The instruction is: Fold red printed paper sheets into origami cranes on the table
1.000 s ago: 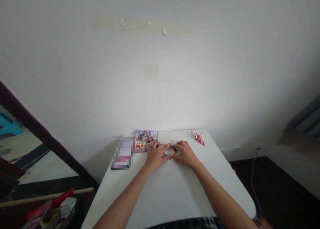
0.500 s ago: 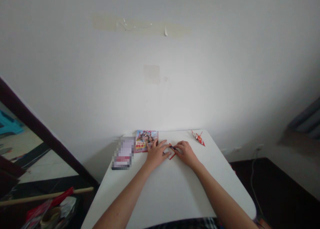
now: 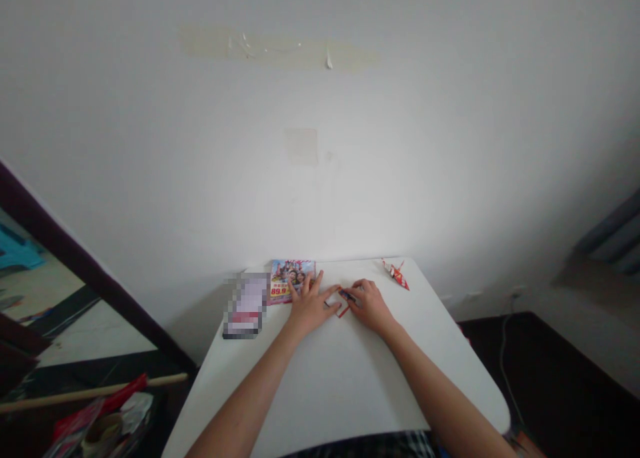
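A small folded piece of paper (image 3: 343, 311), white with red and dark edges, lies on the white table (image 3: 330, 385) between my hands. My left hand (image 3: 307, 308) rests flat with its fingers spread, its thumb and forefinger at the paper's left side. Some of its other fingertips lie over a printed leaflet (image 3: 280, 275). The fingers of my right hand (image 3: 370, 306) are bent and pressed together on the paper's right side, hiding part of it. A red and white origami crane (image 3: 397, 276) sits beyond my right hand.
A phone-like device (image 3: 249, 305), blurred out, lies at the table's left edge. Behind the table rises a white wall (image 3: 400, 145). Down on the left are a wooden stick (image 3: 167, 380) and red bags (image 3: 117, 397). A cable (image 3: 504, 358) hangs at the right.
My left hand's fingers have spread wider, and its fingertips have shifted on the leaflet. My right hand has barely moved, still on the paper. The view has shifted slightly.
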Motion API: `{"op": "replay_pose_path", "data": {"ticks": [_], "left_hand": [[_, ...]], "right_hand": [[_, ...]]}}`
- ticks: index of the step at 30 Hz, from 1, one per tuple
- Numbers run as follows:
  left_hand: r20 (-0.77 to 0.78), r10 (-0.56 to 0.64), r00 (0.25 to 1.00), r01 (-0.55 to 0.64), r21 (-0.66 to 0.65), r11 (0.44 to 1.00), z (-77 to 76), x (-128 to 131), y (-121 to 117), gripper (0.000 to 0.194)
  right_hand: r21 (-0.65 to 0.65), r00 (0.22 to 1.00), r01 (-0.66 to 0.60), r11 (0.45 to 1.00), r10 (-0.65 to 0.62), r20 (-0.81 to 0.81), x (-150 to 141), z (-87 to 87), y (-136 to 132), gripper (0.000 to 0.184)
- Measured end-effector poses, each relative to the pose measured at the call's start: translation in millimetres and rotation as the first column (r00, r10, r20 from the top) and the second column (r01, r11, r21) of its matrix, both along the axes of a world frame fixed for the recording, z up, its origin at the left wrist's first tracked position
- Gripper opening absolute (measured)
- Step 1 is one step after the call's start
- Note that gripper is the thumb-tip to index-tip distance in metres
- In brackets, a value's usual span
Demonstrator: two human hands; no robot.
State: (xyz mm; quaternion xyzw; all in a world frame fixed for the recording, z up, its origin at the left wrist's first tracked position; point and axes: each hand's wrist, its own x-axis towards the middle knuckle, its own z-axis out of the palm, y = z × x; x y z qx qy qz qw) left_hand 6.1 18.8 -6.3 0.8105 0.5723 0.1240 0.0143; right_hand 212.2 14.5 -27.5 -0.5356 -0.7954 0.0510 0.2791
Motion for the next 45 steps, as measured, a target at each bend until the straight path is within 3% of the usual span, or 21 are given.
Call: {"op": "replay_pose_path", "data": {"ticks": [10, 27, 37, 41, 45], "left_hand": [[0.003, 0.028, 1.000, -0.028, -0.030, 0.999, -1.0, -1.1, 3.2, 0.054], [0.016, 0.046, 0.999, -0.045, -0.037, 0.998, -3.1, -1.0, 3.9, 0.054], [0.035, 0.043, 0.998, -0.041, -0.034, 0.999, -2.5, -0.7, 3.1, 0.054], [0.026, 0.040, 0.999, -0.040, -0.015, 0.999, -1.1, 0.3, 1.1, 0.053], [0.023, 0.061, 0.998, -0.061, -0.026, 0.998, 0.3, 1.4, -0.9, 0.053]], "right_hand": [[0.012, 0.988, 0.040, 0.999, -0.041, 0.150, -9.4, 2.8, -4.9, 0.042], [0.095, 0.980, 0.131, 0.987, -0.143, 0.135, -10.7, 18.8, -14.0, 0.018], [0.138, 0.960, 0.178, 0.974, -0.203, 0.195, -8.0, 22.5, -19.1, 0.031], [0.153, 0.980, 0.163, 0.975, -0.178, 0.091, -6.8, 16.9, -17.7, 0.022], [0.116, 0.995, 0.061, 0.991, -0.070, 0.071, -5.1, 9.3, -13.7, 0.026]]}}
